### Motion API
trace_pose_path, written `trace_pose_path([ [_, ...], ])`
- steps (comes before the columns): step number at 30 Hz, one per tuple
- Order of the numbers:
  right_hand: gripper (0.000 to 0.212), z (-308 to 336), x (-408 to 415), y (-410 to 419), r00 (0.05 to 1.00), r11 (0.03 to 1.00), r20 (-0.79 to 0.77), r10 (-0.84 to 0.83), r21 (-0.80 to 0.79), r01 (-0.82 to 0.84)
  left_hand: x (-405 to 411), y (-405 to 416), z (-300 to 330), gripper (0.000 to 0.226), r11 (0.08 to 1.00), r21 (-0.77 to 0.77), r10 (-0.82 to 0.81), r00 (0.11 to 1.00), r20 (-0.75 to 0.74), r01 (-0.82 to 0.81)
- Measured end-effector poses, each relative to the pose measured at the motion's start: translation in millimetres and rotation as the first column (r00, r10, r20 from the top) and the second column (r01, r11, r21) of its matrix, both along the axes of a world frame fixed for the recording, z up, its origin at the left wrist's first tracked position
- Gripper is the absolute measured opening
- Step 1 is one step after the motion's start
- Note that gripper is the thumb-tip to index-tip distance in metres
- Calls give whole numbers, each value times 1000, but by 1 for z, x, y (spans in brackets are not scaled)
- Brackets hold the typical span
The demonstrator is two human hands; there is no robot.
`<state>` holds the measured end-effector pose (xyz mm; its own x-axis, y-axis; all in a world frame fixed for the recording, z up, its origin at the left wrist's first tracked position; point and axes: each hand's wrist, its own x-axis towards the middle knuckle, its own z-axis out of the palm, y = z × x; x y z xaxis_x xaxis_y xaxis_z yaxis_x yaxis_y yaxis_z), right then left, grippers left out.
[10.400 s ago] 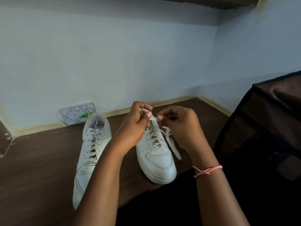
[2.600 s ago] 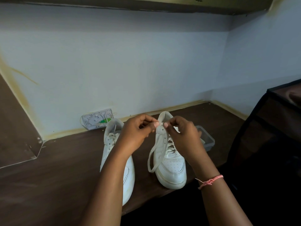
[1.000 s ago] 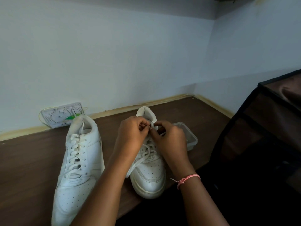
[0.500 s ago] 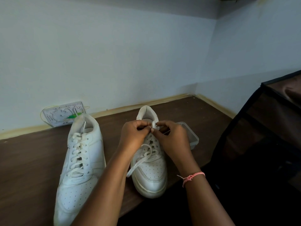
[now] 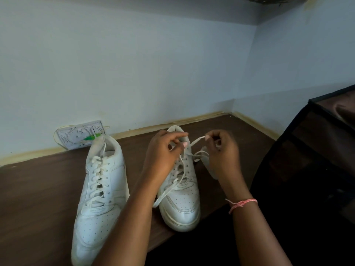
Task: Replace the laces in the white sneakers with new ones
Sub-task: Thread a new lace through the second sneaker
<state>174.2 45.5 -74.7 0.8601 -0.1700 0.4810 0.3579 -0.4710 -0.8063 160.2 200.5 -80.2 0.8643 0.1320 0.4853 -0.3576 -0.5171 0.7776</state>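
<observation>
Two white sneakers stand on the dark wooden table (image 5: pixel 38 189), toes toward me. The left sneaker (image 5: pixel 99 196) is laced up and untouched. Over the top eyelets of the right sneaker (image 5: pixel 182 200) my left hand (image 5: pixel 163 152) pinches the white lace (image 5: pixel 196 141). My right hand (image 5: pixel 223 150) holds the lace's end, pulled up and to the right, so a short stretch runs taut between the hands. Another loose end of lace (image 5: pixel 163 194) trails down the shoe's left side toward the toe.
A white socket plate (image 5: pixel 80 134) with a green mark leans on the wall behind the left sneaker. A clear plastic box (image 5: pixel 208 166) is mostly hidden behind my right hand. A dark mesh-sided case (image 5: pixel 317 160) stands at the right, close to the table's edge.
The hands were together at the shoe's top half a second ago. Now they have parted, the right hand drawing the lace end out to the right.
</observation>
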Motion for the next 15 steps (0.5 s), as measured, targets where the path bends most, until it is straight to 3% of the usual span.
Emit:
trace_pose_path([
  [2, 13, 13, -4, -7, 998, 999, 44, 43, 22, -44, 0, -11, 2, 21, 997, 72, -29, 999, 23, 27],
  [5, 11, 26, -6, -15, 991, 987, 16, 130, 89, -131, 4, -24, 4, 13, 999, 45, 13, 997, 79, -17],
  [7, 15, 31, -6, -23, 975, 970, -64, 215, 127, -206, 1, -29, 15, 8, 999, -23, 40, 988, 149, -37],
  [10, 25, 33, -14, -23, 941, 953, -149, 303, 38, -300, -12, -38, 39, 5, 979, -201, 9, 980, 200, 32],
  [13, 14, 32, -25, -3, 932, 936, -111, 345, -36, -351, -24, -44, 57, 10, 916, -368, -91, 977, 194, 159],
  [15, 15, 34, -30, 2, 931, 936, -97, 353, 19, -352, -27, -40, 62, 13, 899, -399, -116, 976, 185, 182],
])
